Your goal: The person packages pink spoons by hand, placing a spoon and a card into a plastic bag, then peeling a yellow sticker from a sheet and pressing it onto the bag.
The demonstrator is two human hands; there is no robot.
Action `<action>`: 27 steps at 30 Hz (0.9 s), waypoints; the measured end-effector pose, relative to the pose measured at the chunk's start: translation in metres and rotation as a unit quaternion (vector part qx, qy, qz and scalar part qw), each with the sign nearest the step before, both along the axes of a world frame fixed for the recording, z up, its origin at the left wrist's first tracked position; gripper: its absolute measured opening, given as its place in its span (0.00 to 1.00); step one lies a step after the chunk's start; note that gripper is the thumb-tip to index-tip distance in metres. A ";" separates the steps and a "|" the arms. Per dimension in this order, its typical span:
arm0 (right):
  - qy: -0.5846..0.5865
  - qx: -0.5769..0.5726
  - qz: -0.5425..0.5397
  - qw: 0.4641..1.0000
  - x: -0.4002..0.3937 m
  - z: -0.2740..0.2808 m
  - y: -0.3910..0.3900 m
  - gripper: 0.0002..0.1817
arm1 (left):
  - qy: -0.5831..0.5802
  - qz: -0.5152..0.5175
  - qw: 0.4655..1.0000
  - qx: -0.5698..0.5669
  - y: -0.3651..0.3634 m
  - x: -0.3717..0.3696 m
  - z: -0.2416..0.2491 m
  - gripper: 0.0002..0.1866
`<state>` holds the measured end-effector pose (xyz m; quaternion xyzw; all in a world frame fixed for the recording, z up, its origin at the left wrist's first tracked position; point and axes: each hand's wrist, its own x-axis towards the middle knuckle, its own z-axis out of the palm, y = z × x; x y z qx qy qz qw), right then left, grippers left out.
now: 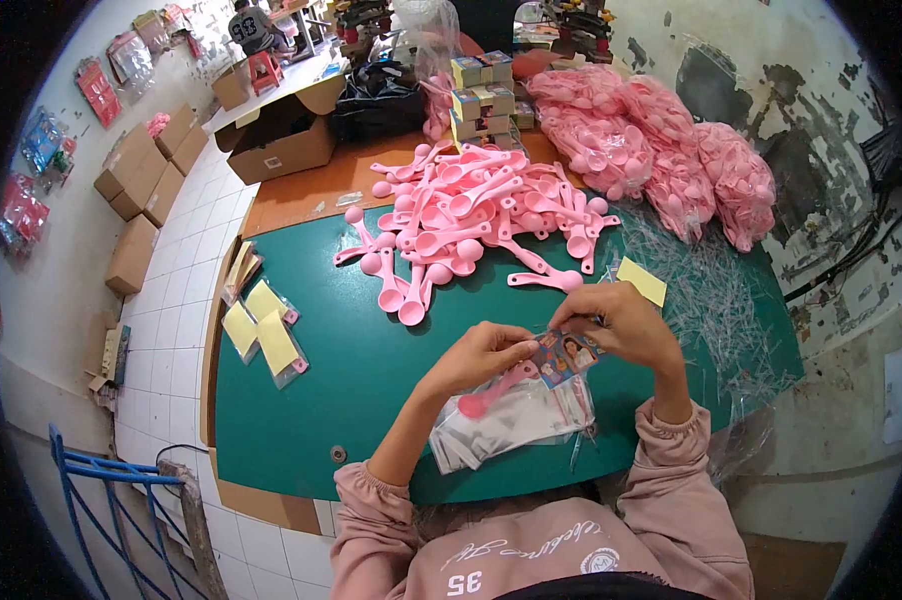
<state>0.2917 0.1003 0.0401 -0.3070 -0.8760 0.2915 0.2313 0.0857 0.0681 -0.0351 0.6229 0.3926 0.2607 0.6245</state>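
A smooth pink plastic measuring spoon [477, 404] is lying over filmy clear bags [516, 428] at lower centre. Just beside it, the left hand [483, 357] and right hand [621, 322] are pinching a flat, colourful printed card [569, 358].

Plaster wall [821, 95]: peeling, grey-patched, at two o'clock
Tiled floor [156, 335]: white, at nine o'clock
Table [296, 430]: green-topped, at the centre
Stool [264, 61]: red, at eleven o'clock
Metal frame [121, 474]: blue, at eight o'clock

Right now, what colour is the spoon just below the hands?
Pink; the spoon shows best in the head view.
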 end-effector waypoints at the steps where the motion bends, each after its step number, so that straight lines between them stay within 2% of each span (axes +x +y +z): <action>1: 0.004 0.010 0.015 1.000 -0.002 -0.002 0.001 0.06 | 0.000 0.000 1.000 -0.001 0.000 0.000 -0.002 0.16; 3: 0.008 0.020 0.029 0.999 -0.006 -0.008 0.002 0.06 | -0.020 -0.007 1.000 -0.021 0.001 0.001 -0.007 0.17; 5: 0.052 -0.055 -0.012 0.997 -0.010 -0.015 0.001 0.06 | -0.051 0.003 0.998 -0.021 0.000 0.000 -0.011 0.16; 6: 0.052 -0.054 -0.012 0.997 -0.008 -0.017 0.001 0.06 | -0.082 0.015 0.996 -0.022 0.000 -0.001 -0.012 0.16; 9: 0.073 -0.070 -0.057 0.993 -0.005 -0.020 0.000 0.06 | -0.032 0.000 0.999 -0.004 0.001 -0.008 -0.012 0.17; 11: 0.053 -0.069 0.013 0.996 -0.008 -0.020 -0.002 0.06 | -0.045 -0.011 0.999 0.006 -0.002 -0.002 -0.015 0.18; 13: 0.050 -0.048 0.023 0.997 -0.007 -0.021 -0.001 0.06 | -0.056 -0.023 0.998 0.019 -0.003 0.002 -0.014 0.18; 15: 0.048 -0.028 0.038 0.998 -0.008 -0.022 -0.002 0.07 | 0.018 0.000 0.999 0.031 -0.006 0.003 -0.005 0.19; 19: 0.049 0.006 0.035 0.998 -0.010 -0.018 -0.009 0.07 | 0.068 -0.013 0.997 0.022 -0.005 -0.001 -0.001 0.20; 21: 0.055 0.004 0.034 0.998 -0.009 -0.018 -0.009 0.07 | -0.036 -0.069 0.995 -0.059 -0.005 -0.005 -0.002 0.20; 24: 0.049 0.004 0.047 0.998 -0.008 -0.018 -0.008 0.07 | -0.068 -0.089 0.990 -0.083 -0.008 -0.006 0.001 0.19; 26: 0.008 -0.070 0.089 0.994 -0.010 -0.013 -0.009 0.08 | -0.053 -0.071 0.994 -0.063 -0.010 0.001 0.004 0.19; 27: 0.009 -0.070 0.088 0.994 -0.010 -0.014 -0.009 0.08 | -0.038 -0.053 0.997 -0.044 -0.011 0.003 0.005 0.18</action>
